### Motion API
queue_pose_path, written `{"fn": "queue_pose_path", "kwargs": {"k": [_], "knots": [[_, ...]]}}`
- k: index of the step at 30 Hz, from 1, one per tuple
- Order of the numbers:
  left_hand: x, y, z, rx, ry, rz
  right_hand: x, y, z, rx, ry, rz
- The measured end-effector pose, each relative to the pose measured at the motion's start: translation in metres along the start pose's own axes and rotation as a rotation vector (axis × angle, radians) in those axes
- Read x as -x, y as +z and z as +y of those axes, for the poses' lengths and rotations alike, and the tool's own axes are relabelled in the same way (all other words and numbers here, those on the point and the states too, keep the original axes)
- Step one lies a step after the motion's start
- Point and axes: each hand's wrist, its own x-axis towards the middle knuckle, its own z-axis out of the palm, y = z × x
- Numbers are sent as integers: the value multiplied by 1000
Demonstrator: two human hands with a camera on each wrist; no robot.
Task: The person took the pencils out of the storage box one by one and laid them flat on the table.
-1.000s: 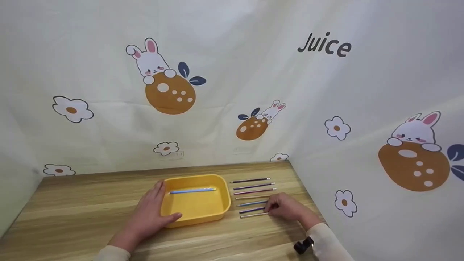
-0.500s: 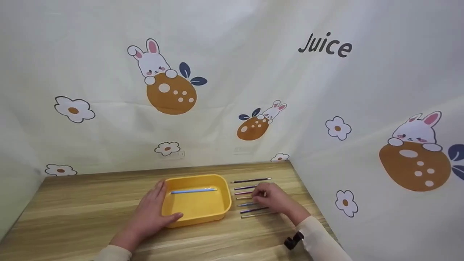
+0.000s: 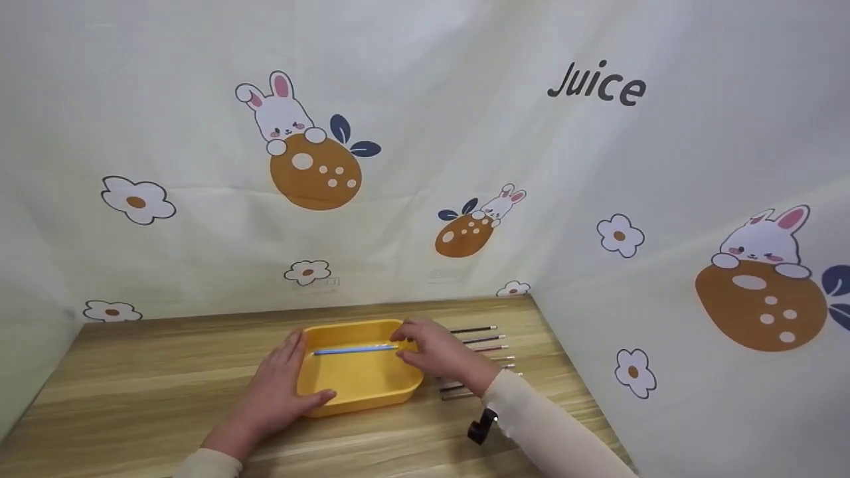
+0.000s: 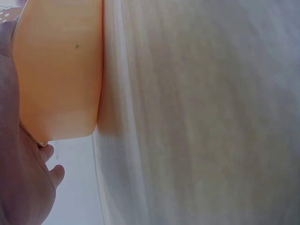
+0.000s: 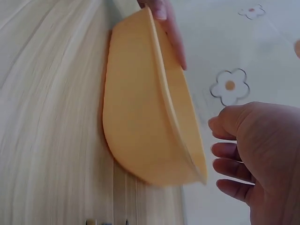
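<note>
A yellow plastic tray [image 3: 358, 382] stands on the table with a blue pencil [image 3: 355, 350] lying inside it, near the back wall. At its left end my left hand [image 3: 275, 382] holds the tray, thumb over the front rim and fingers along the left side. My right hand [image 3: 435, 348] reaches over the right rim, its thumb and fingers apart near the pencil's right end. In the right wrist view the right hand's loosely bent fingers [image 5: 229, 161] hold nothing. The left wrist view shows the tray's outer wall [image 4: 61, 75] beside the left hand.
Several pencils [image 3: 488, 348] lie in a row on the wooden table [image 3: 153, 378] right of the tray, partly covered by the right hand and forearm. A printed curtain [image 3: 412, 153] hangs behind and to the right. A black device [image 3: 481, 426] sits at the right wrist.
My right hand has moved left from the near pencils in the row, across them, to above the tray's right end. The left hand and the tray have stayed in place.
</note>
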Motion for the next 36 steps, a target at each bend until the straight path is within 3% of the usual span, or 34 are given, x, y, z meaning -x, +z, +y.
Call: {"fn": "queue_pose_path", "kwargs": {"k": [7, 15, 24, 31, 36], "knots": [[0, 1, -1, -5, 15, 11, -30, 16, -14, 140, 31, -106], [-1, 1, -1, 0, -4, -2, -50, 33, -16, 171, 52, -168], [-1, 3, -2, -5, -5, -6, -59, 51, -14, 208, 26, -105], [0, 1, -2, -9, 0, 6, -64, 63, -10, 145, 57, -46], [-1, 2, -2, -2, 13, 10, -66, 69, -8, 132, 15, -41]]}}
